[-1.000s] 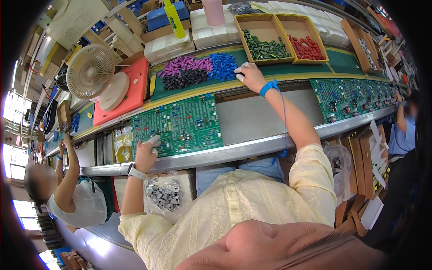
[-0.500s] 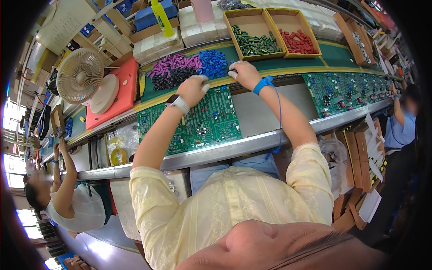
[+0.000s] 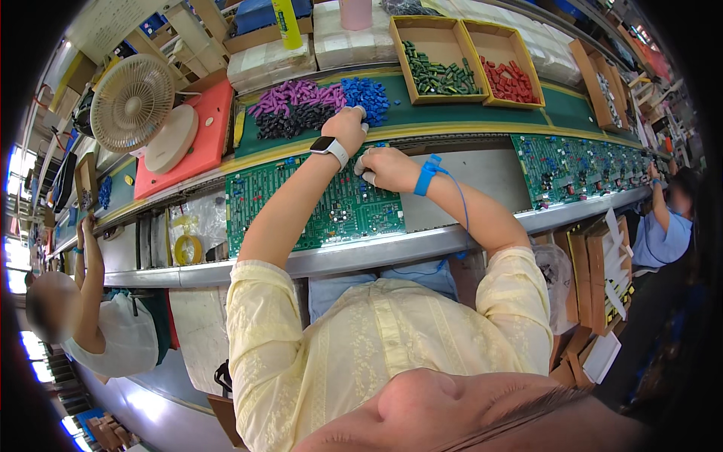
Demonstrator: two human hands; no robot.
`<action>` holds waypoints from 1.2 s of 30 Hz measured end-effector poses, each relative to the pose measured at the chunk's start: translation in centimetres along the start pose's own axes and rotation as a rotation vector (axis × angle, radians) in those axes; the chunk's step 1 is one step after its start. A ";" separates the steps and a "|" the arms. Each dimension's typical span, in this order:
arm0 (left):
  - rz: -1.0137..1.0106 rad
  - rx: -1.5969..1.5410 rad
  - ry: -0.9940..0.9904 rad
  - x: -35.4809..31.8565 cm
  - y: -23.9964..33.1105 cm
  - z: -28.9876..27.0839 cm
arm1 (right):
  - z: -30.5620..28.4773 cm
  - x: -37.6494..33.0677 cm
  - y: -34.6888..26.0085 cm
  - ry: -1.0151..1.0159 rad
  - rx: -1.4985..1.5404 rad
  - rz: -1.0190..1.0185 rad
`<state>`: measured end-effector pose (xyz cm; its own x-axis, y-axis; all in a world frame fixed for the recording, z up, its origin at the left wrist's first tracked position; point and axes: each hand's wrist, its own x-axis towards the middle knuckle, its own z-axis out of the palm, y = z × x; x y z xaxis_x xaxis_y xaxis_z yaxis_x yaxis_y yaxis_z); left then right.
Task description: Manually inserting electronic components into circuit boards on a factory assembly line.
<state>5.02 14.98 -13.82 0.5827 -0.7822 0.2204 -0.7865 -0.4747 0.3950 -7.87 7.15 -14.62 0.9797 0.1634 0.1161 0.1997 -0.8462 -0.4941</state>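
Left hand [image 3: 347, 131]: fingers bent at near edge of blue pieces [image 3: 367, 98]; cannot tell whether pinching any. Black pieces [image 3: 290, 121] left of them. Right hand [image 3: 386, 169]: fingers curled, grip unclear; green circuit board [image 3: 350, 209] beneath.

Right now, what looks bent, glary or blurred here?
Head view: the metal rail bends and the corners go black; head view: glare whitens the floor at lower left, windows wash out, and the leftmost person's head is blurred, while the nearest circuit board looks fairly clear.
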 end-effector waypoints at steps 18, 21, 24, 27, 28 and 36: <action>0.034 -0.449 0.005 -7.9 -1.8 -3.6 | -0.1 -0.3 0.1 0.032 -0.061 -0.088; 0.006 -0.430 -0.034 -9.1 -1.8 -3.5 | -0.1 -0.2 0.1 0.028 -0.050 -0.090; -0.026 -0.479 -0.091 -9.3 -1.1 -3.9 | -0.2 -0.1 0.1 0.014 -0.030 -0.064; -0.035 -0.480 -0.082 -9.4 -1.3 -3.5 | -0.3 -0.1 -0.2 -0.015 -0.030 -0.041; -0.044 -0.475 -0.080 -9.4 -1.3 -3.5 | -0.4 -0.1 -0.2 -0.013 -0.034 -0.040; -0.034 -0.377 -0.123 -9.5 -1.2 -3.0 | -0.3 -0.2 -0.1 -0.008 -0.027 -0.033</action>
<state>1.10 24.18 -13.72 0.5602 -0.8220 0.1027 -0.6240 -0.3371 0.7050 -8.13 7.07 -14.36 0.9727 0.1953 0.1250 0.2314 -0.8539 -0.4663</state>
